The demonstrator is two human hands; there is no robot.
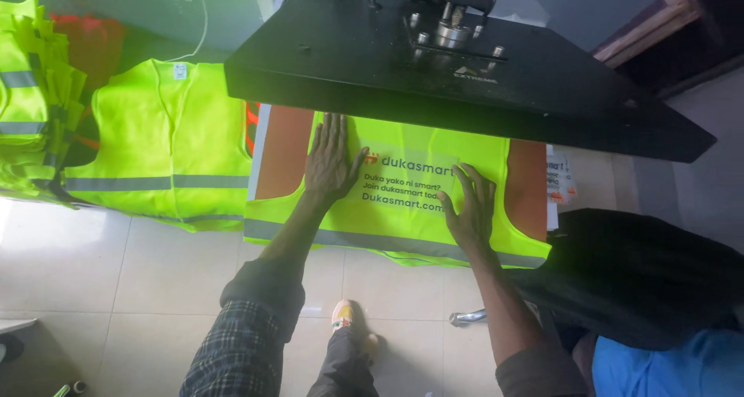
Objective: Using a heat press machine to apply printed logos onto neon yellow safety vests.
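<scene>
A neon yellow safety vest with a grey reflective band lies flat on the orange lower pad of a heat press. A clear printed transfer sheet sits on the vest's middle. My left hand presses flat on the vest at the sheet's left edge, fingers spread. My right hand lies flat on the sheet's right edge, fingers also spread. The black upper plate of the press hangs raised above the far part of the vest.
Another yellow vest lies spread to the left, beside a stack of folded vests. A dark cloth or bag rests at the right. Pale floor tiles and my shoe show below.
</scene>
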